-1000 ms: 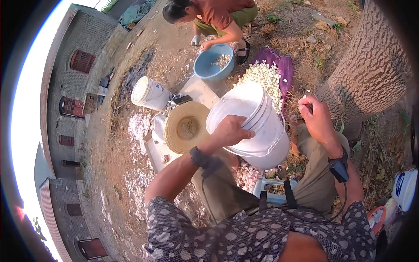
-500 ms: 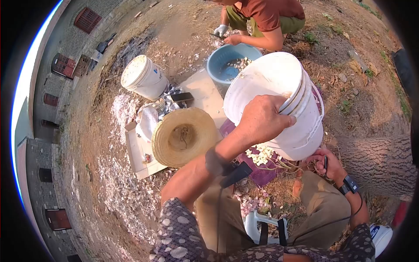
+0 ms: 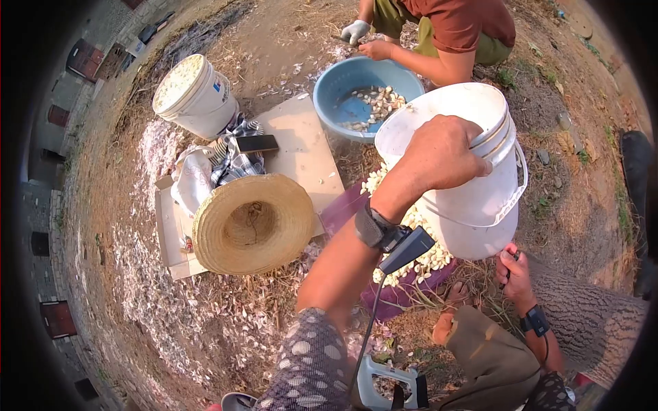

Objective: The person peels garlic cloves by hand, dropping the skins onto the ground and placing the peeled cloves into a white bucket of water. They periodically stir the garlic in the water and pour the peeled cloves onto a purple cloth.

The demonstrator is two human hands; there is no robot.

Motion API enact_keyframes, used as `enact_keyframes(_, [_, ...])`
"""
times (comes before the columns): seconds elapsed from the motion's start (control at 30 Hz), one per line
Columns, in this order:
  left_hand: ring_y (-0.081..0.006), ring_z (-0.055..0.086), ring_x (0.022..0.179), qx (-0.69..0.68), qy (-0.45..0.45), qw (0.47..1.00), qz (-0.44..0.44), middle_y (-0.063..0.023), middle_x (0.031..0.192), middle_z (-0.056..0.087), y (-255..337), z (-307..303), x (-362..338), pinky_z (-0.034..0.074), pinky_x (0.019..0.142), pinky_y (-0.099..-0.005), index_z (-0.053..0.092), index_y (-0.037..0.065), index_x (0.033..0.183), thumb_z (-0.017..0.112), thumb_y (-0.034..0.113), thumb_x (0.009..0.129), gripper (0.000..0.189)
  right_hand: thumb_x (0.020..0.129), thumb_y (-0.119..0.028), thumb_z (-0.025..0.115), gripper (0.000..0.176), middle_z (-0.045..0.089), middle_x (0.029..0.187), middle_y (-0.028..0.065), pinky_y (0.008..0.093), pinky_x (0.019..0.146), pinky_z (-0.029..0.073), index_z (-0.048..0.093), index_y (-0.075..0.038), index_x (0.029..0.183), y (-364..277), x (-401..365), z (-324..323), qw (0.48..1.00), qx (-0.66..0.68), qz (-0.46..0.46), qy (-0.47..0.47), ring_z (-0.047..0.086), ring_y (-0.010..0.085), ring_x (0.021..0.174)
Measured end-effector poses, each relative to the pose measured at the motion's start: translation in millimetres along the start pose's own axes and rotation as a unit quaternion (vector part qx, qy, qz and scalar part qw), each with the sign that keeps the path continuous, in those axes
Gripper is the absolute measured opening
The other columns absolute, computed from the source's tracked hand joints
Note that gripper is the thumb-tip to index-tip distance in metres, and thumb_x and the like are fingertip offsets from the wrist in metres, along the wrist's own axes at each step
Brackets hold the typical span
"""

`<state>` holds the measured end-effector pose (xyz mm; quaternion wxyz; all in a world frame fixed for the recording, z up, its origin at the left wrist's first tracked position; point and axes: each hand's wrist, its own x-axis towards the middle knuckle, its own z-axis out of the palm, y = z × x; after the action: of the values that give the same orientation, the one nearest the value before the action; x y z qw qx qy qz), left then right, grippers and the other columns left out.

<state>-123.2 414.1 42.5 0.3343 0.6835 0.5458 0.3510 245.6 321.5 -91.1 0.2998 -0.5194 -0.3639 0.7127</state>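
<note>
My left hand (image 3: 444, 152) is closed over the near rim of a white plastic bucket (image 3: 476, 198), fingers inside and thumb outside. The bucket leans with its mouth to the upper left, its wire handle hanging on the right side. By the bucket's base, my right hand (image 3: 515, 279) is closed around a small dark tool (image 3: 510, 258), whose kind I cannot make out. Peeled garlic cloves (image 3: 428, 257) lie heaped on a purple sheet (image 3: 394, 299) left of and below the bucket, partly hidden by my left forearm.
A blue basin (image 3: 329, 103) with cloves stands ahead, near a crouching co-worker (image 3: 452, 34). To the left are a full white bucket (image 3: 212, 106), cardboard (image 3: 301, 137), a phone (image 3: 257, 143) and a straw hat (image 3: 253, 222). A tree trunk (image 3: 589, 301) is at right.
The view has shifted, and the hat and cardboard sit farther left. The bucket has moved right in view with my left hand on it, and more of the clove heap shows.
</note>
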Motion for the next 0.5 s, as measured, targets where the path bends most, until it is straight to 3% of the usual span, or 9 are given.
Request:
enact_keyframes(0.1, [-0.0376, 0.071, 0.081, -0.002, 0.022, 1.0, 0.013, -0.0229, 0.081, 0.072, -14, -5, 16, 0.055, 0.078, -0.043, 0.077, -0.002, 0.092, 0.085, 0.029, 0.063, 0.043, 0.102, -0.022, 0.066, 0.019, 0.045, 0.067, -0.0041, 0.0209, 0.046, 0.033, 0.054, -0.008, 0.102, -13, 7, 7, 0.999, -0.032, 0.007, 0.0, 0.039, 0.0041, 0.054])
enact_keyframes(0.5, [-0.0372, 0.072, 0.082, -0.038, 0.095, 0.995, 0.021, -0.022, 0.084, 0.074, -91, -1, 51, 0.056, 0.079, -0.0428, 0.079, 0.001, 0.09, 0.08, 0.037, 0.059, 0.048, 0.103, -0.012, 0.06, 0.009, 0.054, 0.086, -0.0028, 0.019, 0.046, 0.038, 0.056, -0.007, 0.109, -44, 38, 20, 0.996, -0.067, 0.008, 0.058, 0.045, 0.0025, 0.06])
